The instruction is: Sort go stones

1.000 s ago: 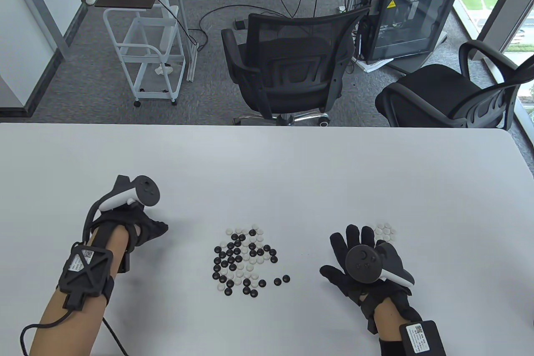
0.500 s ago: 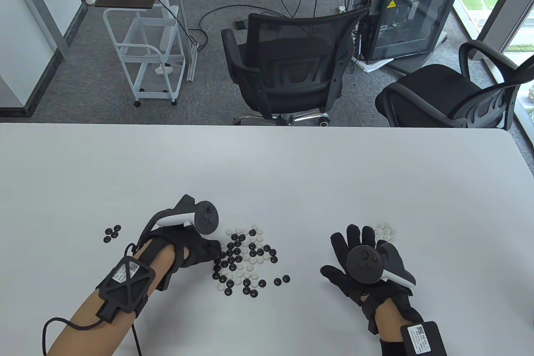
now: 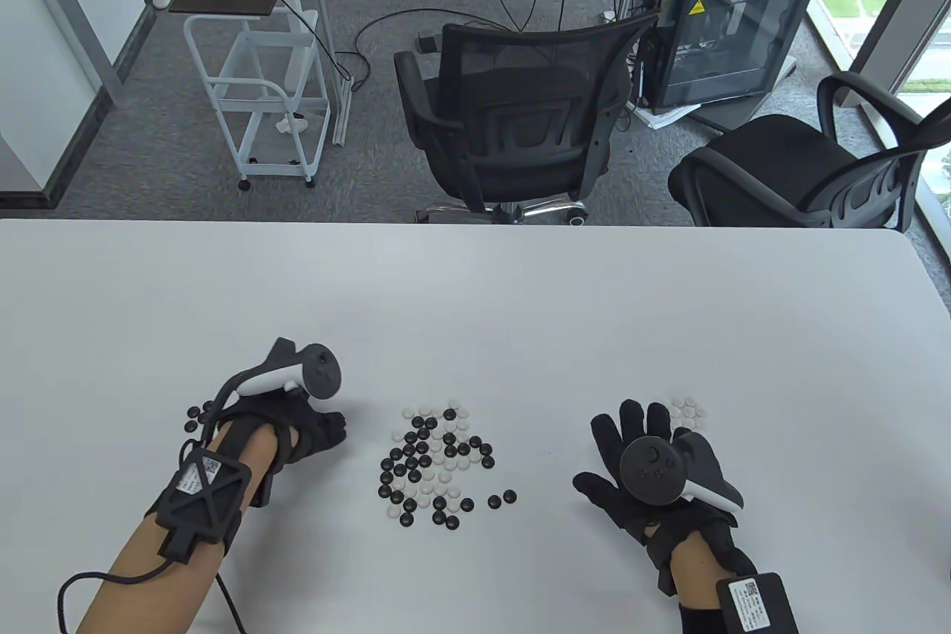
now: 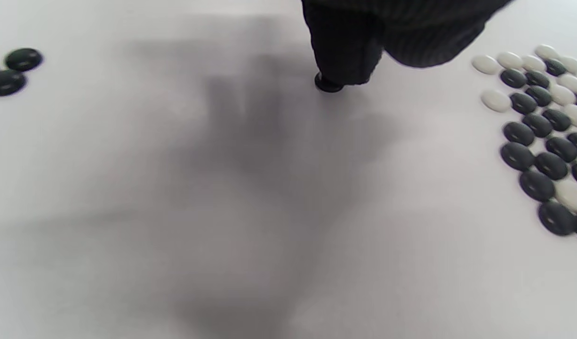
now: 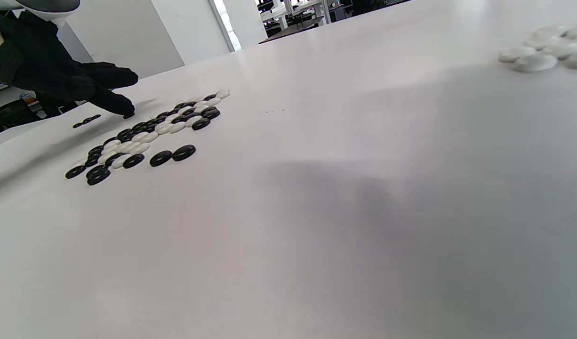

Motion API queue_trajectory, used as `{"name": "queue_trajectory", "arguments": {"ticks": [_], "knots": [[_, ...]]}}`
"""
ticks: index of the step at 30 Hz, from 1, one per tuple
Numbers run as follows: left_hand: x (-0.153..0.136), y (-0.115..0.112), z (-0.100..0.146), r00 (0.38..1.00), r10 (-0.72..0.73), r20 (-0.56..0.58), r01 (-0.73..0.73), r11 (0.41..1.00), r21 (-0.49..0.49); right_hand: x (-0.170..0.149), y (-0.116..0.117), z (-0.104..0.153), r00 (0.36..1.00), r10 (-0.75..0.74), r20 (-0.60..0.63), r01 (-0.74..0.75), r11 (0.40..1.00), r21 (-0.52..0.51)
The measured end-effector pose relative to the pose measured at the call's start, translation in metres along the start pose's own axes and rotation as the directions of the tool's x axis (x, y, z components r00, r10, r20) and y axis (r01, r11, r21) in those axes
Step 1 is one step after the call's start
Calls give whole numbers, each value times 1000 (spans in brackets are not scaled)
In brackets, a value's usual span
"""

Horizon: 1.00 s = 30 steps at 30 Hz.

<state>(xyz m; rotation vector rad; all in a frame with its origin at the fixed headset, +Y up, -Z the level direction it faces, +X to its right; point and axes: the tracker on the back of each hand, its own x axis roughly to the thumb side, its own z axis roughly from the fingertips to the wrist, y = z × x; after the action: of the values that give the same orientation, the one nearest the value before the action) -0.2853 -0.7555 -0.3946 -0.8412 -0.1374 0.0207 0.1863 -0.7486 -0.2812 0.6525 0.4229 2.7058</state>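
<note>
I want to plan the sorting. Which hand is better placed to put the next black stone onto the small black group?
The left hand. Its fingertip already presses a black stone on the table, between the mixed pile and the black group. The right hand rests flat near the white stones.

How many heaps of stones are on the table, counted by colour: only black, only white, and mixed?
black heap: 1
white heap: 1
mixed heap: 1
Total: 3
</note>
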Motion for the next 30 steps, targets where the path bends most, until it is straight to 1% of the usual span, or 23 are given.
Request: {"name": "queue_trajectory", "arguments": {"ticks": [2,5,8,12,19,22,25,27,30], "knots": [[-29,3,0,995,78,-60,-78,997,4,0,0,0,1000,0,-1,0,1000,-1],[-61,4,4,979,154,-132,-154,988,16,0,0,0,1000,0,-1,0,1000,1],[-83,2,9,962,210,-172,-208,978,29,0,1,-1,1000,2,-1,-2,1000,8],[-101,-1,14,946,238,-219,-236,971,38,-2,3,-3,1000,1,-7,0,1000,19],[-121,-4,21,927,245,-284,-242,969,46,-1,3,-4,1000,-1,-8,1,1000,21],[-119,-3,23,932,246,-267,-241,969,51,-1,3,-4,1000,-1,-8,1,1000,24],[-107,2,26,949,239,-205,-229,971,73,-2,3,-4,1000,-3,-9,3,1000,26],[-93,6,29,963,209,-168,-199,977,76,-2,4,-4,1000,-2,-10,3,1000,27],[-62,13,32,988,121,-93,-115,991,68,-1,4,-5,1000,-1,-11,1,1000,30]]}}
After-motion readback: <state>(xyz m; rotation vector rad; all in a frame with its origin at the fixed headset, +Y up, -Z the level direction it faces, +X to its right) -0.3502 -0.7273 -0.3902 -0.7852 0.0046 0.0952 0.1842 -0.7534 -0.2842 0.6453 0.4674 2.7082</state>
